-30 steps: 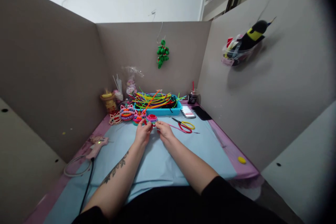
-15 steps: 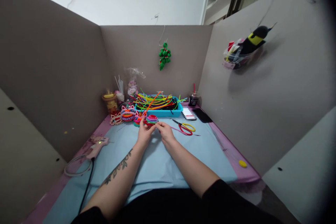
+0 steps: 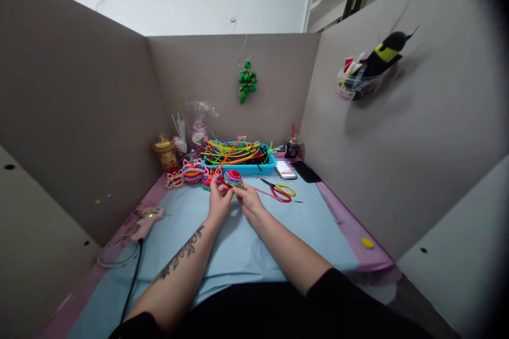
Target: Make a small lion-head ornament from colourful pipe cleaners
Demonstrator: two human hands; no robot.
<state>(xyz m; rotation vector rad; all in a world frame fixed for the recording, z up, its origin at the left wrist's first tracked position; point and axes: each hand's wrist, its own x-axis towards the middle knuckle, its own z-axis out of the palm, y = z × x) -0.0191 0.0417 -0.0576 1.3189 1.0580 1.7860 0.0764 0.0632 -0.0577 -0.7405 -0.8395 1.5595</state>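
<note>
Both hands meet in the middle above the blue table cover [image 3: 238,254], fingertips close together. My left hand [image 3: 220,200] is closed on a small round piece of coiled pipe cleaners [image 3: 233,177], red on top with purple and green bands. An orange pipe cleaner [image 3: 230,153] sticks up from beside the left fingers. My right hand [image 3: 250,201] pinches the lower near edge of the same coiled piece. Beyond the right fingers, a pink pipe cleaner [image 3: 267,194] stretches towards the scissors [image 3: 281,190]. The fingertips' exact grip is partly hidden.
A blue tray [image 3: 254,169] of many-coloured pipe cleaners stands behind the hands. Several finished pipe-cleaner animal faces [image 3: 193,171] lie at its left. A glue gun [image 3: 148,223] with its cable rests at left. A phone [image 3: 306,171] and a cup [image 3: 292,147] are back right.
The coiled piece has tipped and risen slightly, showing more of its red top. My right fingers have shifted a little left and under its edge.
</note>
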